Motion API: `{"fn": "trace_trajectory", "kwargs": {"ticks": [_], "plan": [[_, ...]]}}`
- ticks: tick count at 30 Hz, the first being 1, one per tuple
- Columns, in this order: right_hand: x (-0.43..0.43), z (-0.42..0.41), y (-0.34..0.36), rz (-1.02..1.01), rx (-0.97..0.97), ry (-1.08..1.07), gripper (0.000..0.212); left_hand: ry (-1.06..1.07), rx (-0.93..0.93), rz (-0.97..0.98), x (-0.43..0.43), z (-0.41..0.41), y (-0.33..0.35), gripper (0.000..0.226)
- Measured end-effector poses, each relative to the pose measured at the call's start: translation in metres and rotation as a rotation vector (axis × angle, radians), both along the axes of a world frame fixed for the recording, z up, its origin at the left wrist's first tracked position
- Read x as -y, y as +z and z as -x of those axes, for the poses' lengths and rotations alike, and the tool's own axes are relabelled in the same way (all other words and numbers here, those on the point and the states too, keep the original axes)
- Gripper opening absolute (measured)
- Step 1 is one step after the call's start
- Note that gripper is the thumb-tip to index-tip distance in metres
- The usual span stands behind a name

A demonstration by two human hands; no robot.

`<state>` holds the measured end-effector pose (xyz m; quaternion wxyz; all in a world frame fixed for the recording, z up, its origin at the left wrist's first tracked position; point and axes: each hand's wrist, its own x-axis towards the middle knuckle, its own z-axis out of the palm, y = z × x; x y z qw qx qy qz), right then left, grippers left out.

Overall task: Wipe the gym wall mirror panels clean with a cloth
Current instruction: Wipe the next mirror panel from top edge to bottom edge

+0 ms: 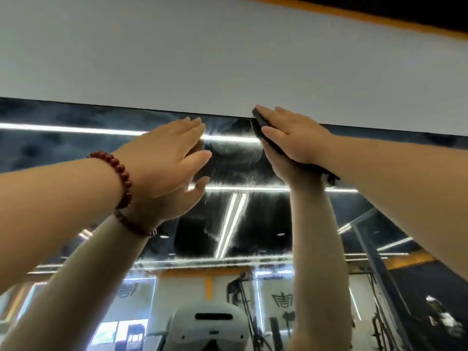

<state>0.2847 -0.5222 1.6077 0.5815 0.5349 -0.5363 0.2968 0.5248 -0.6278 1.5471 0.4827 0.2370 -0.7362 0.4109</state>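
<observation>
Mirror panel (240, 219): large wall-mounted glass, top edge meeting white wall above, running slightly downhill to right. Surface hazy and streaked near top; swirled wipe marks around centre, just below upper edge. Reflects dark ceiling, bright strip lights, gym equipment lower down.

Cloth (263, 138): dark, near black, flattened against glass at mirror's top edge, right of centre. Mostly covered by right hand (293, 138) pressing it flat with straight fingers; dark edge shows along hand's left side, small corner poking out by wrist.
</observation>
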Motion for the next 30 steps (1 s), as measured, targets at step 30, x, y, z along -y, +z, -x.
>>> {"fn": "trace_trajectory", "kwargs": {"ticks": [30], "plan": [[-0.040, 0.077, -0.042, -0.095, -0.039, 0.068, 0.049, -0.067, 0.093, 0.141, -0.019, 0.080, -0.039, 0.081]]}}
